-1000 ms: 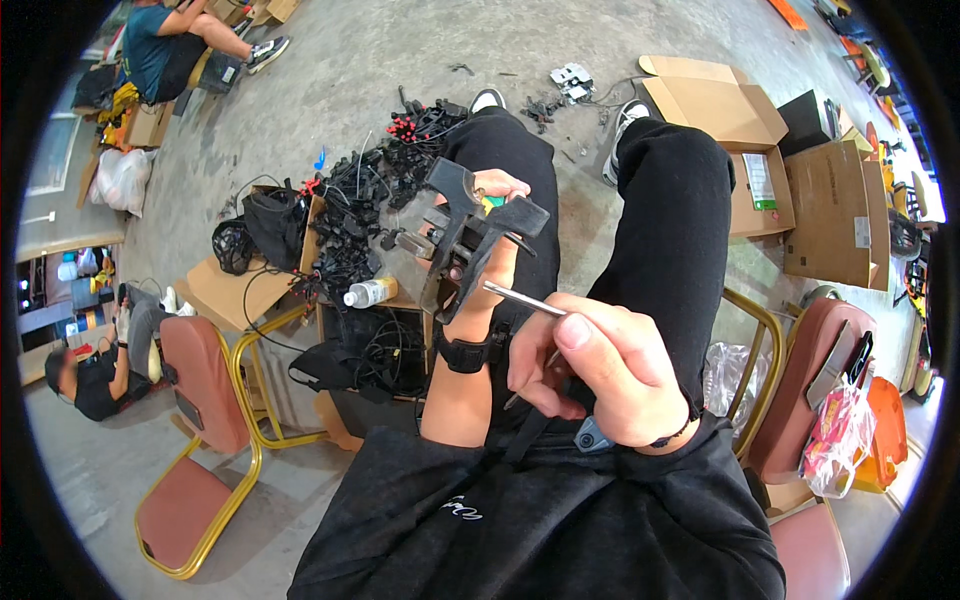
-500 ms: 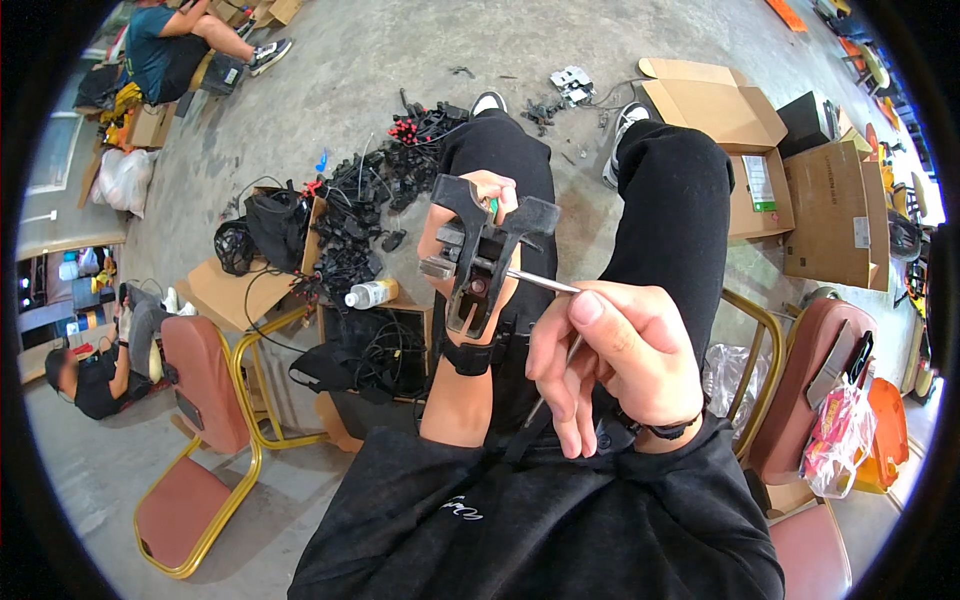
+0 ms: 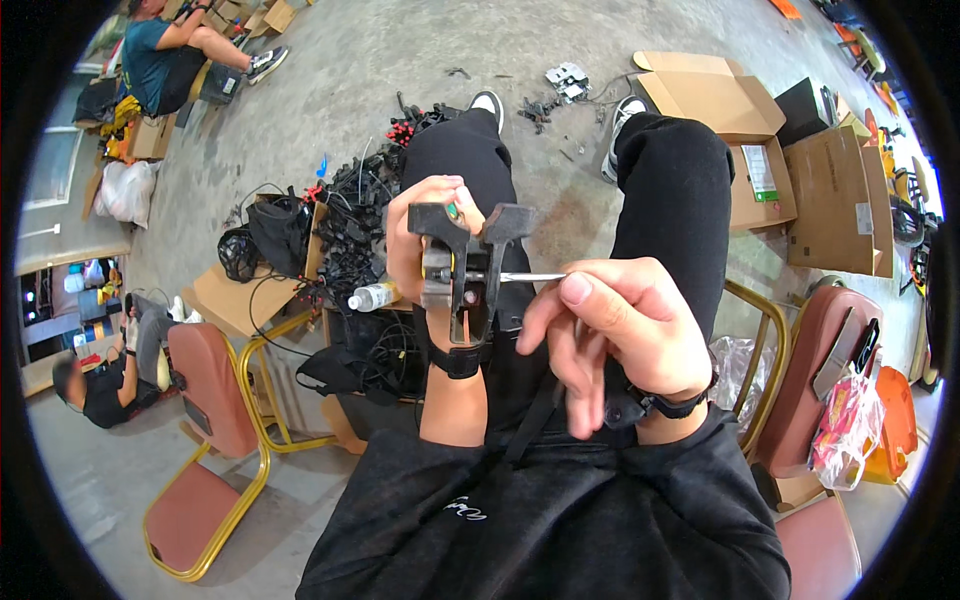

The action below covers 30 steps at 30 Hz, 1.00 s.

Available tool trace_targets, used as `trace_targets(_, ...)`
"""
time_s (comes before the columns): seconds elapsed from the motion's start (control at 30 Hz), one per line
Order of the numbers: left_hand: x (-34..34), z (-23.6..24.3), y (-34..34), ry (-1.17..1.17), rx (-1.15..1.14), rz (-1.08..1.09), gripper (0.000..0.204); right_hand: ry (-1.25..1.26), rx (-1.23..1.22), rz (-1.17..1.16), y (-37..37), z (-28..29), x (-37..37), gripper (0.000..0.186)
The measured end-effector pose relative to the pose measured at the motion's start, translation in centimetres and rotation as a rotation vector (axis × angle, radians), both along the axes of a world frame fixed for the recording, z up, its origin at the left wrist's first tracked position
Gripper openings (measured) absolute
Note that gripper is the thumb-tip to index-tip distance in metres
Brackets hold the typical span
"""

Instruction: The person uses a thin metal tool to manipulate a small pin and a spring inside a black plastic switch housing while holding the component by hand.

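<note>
My left hand [image 3: 408, 232] is closed round a black forked bracket [image 3: 465, 265] with two prongs at its top and a metal cylinder-like part at its side. Behind the prongs, something small and green shows by the fingers. My right hand [image 3: 625, 325] pinches a thin silvery metal rod [image 3: 530, 277] between thumb and index finger. The rod's far end meets the right side of the bracket; whether it sits inside a hole cannot be seen. The other right fingers curl loosely below, hiding the rest of the rod.
A heap of black parts and cables [image 3: 365, 200] lies left of my legs, near a plastic bottle [image 3: 374, 296] and a box of cables [image 3: 375, 350]. Cardboard boxes [image 3: 835, 200] stand at right. Chairs [image 3: 212, 385] flank me. A person [image 3: 160, 50] sits far left, another [image 3: 100, 385] below.
My left hand and the bracket have shifted slightly left, and the bracket has turned more upright. The rod now lies nearly level; my right hand has risen a little, still pinching it.
</note>
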State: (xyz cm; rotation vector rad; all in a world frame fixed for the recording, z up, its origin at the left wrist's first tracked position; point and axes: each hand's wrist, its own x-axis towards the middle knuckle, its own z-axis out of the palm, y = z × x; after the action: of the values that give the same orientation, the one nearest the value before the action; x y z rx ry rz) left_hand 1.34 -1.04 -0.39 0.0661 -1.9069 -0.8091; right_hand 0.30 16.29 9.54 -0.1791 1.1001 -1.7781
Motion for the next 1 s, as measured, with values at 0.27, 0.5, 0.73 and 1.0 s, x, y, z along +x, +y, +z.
trace_targets(0.27, 0.9, -1.1, -1.2, -0.131, 0.014, -0.070, 0.023, 0.396, 0.095, -0.129, -1.0, -1.6, 0.5, 0.015)
trace_targets(0.5, -0.2, -2.8, -1.1, -0.077, 0.244, -0.278, 0.017, 1.401, 0.394, -0.326, -2.6, -2.9, 0.1, 0.012)
trace_targets(0.73, -1.2, -7.4, -1.8, -0.215, 0.225, -0.269, 0.020, 1.519, 0.429, -0.427, -4.0, -6.3, -1.7, 0.024)
trace_targets(1.0, -2.6, -9.0, -2.1, -0.151, 0.396, -0.190, 0.022, 1.451, 0.386, -0.214, -3.5, -4.0, -4.4, 0.014)
